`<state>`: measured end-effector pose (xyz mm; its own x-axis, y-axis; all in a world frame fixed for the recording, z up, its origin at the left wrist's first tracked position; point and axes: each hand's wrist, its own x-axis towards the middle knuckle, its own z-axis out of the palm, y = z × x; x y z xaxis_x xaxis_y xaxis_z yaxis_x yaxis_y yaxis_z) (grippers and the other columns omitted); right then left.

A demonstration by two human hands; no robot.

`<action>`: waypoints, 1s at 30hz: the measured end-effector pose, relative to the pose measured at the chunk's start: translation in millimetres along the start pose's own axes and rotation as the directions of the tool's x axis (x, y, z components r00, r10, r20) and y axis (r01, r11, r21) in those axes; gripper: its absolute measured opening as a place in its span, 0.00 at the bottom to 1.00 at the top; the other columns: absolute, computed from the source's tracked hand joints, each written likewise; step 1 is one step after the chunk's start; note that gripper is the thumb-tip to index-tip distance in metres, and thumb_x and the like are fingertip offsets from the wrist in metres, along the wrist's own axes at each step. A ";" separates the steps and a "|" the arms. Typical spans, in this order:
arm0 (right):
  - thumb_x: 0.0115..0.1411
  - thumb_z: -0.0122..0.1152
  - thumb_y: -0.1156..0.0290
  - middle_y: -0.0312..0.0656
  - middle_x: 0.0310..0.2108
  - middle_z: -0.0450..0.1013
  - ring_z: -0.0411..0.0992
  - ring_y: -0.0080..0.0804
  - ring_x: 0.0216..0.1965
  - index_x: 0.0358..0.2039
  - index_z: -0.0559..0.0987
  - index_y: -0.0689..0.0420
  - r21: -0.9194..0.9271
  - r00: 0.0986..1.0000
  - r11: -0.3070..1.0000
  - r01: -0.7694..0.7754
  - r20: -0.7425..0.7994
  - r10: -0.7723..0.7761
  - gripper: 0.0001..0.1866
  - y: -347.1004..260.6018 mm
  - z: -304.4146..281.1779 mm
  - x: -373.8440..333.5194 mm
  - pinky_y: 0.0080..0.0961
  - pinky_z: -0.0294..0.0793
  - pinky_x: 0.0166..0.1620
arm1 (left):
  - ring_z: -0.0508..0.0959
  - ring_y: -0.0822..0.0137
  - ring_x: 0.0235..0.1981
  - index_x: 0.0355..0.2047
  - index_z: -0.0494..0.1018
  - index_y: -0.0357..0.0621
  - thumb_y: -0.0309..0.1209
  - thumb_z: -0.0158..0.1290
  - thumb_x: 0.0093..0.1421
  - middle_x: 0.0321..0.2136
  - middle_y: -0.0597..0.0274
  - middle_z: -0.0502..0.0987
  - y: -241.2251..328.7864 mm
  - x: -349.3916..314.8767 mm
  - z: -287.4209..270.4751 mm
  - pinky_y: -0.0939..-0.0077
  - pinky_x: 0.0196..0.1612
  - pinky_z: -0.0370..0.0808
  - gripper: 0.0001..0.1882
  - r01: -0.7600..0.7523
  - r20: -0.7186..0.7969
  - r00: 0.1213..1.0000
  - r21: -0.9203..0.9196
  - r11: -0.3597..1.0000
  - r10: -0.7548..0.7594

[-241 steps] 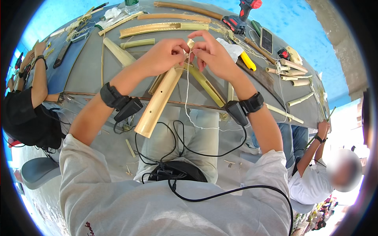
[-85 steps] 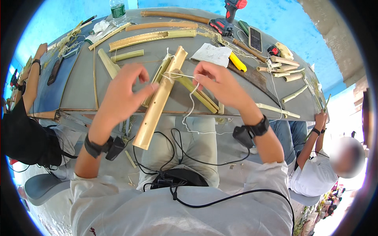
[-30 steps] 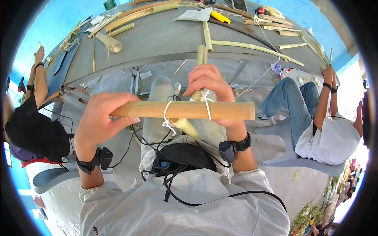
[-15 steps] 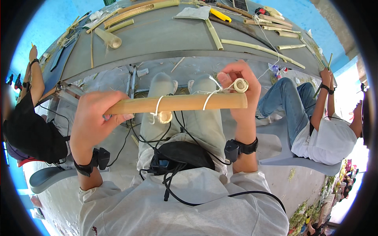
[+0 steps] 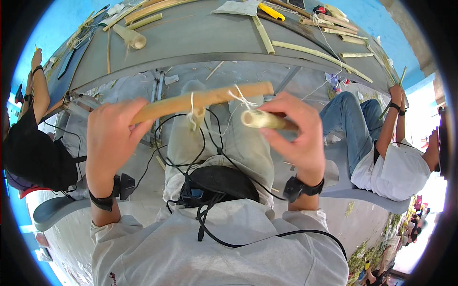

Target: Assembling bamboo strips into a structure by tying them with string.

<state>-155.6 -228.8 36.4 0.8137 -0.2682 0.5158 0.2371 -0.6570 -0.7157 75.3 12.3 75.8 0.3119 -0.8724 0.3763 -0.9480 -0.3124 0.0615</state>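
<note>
My left hand [image 5: 112, 138] is closed around the left end of a bamboo strip [image 5: 217, 96], which tilts up to the right above my lap. Two white strings are tied round the strip, one near its middle and one nearer its right end. Beneath the middle string [image 5: 192, 102] hangs a short bamboo piece [image 5: 198, 119], blurred. In my right hand [image 5: 303, 133] I grip a small bamboo tube [image 5: 267, 120], its hollow end facing left, just under the strip's right end. The white string knot [image 5: 242, 97] lies right above the tube; whether it joins the tube is unclear.
On the grey table [image 5: 191, 43] ahead lie several bamboo pieces, a thick bamboo tube [image 5: 131, 37], a yellow-handled cutter [image 5: 272, 12] and loose string. Black cables [image 5: 210, 209] cross my lap. One person [image 5: 40, 148] sits left, another [image 5: 391, 167] right.
The strip has swung from nearly level to tilted, its right end rising and shifting left. My right hand has come lower, and the tube has turned from behind the strip to below it.
</note>
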 end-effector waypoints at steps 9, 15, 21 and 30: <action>0.56 0.69 0.72 0.44 0.32 0.79 0.79 0.41 0.36 0.39 0.76 0.61 0.068 0.969 0.984 -0.164 -0.177 0.174 0.13 37.2 52.8 0.0 0.29 0.75 0.42 | 0.74 0.52 0.23 0.33 0.77 0.42 0.38 0.67 0.52 0.23 0.57 0.76 5.0 5.5 3.1 0.65 0.28 0.68 0.15 0.179 -0.089 0.977 -0.162 0.970 -0.195; 0.56 0.67 0.72 0.43 0.34 0.79 0.77 0.40 0.43 0.41 0.76 0.62 0.018 0.965 0.994 -0.103 -0.241 0.105 0.13 53.4 59.2 20.1 0.31 0.72 0.51 | 0.75 0.52 0.27 0.34 0.76 0.38 0.34 0.68 0.50 0.27 0.55 0.76 8.2 8.0 5.8 0.66 0.32 0.70 0.17 0.137 -0.141 0.974 -0.263 0.955 -0.178; 0.56 0.67 0.73 0.37 0.32 0.76 0.75 0.29 0.44 0.39 0.76 0.59 0.184 0.817 0.967 -0.174 -0.521 0.246 0.11 61.1 80.3 23.6 0.26 0.71 0.51 | 0.75 0.52 0.29 0.35 0.75 0.37 0.34 0.67 0.51 0.28 0.56 0.75 11.0 17.6 3.4 0.66 0.34 0.70 0.17 0.141 -0.197 0.963 -0.215 0.966 -0.184; 0.57 0.69 0.69 0.41 0.36 0.79 0.78 0.32 0.39 0.54 0.71 0.62 0.366 0.970 0.929 0.063 -0.242 0.029 0.26 45.7 116.7 29.7 0.30 0.73 0.50 | 0.76 0.50 0.29 0.35 0.76 0.38 0.37 0.68 0.53 0.28 0.55 0.76 20.8 23.9 14.2 0.64 0.33 0.70 0.18 0.139 -0.178 0.962 -0.325 0.935 -0.205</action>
<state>-58.6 -184.6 -36.0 0.6676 -0.4497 0.5934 0.4659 -0.3694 -0.8040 63.9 -20.4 72.9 0.4831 -0.7088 0.5141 -0.8641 -0.2913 0.4104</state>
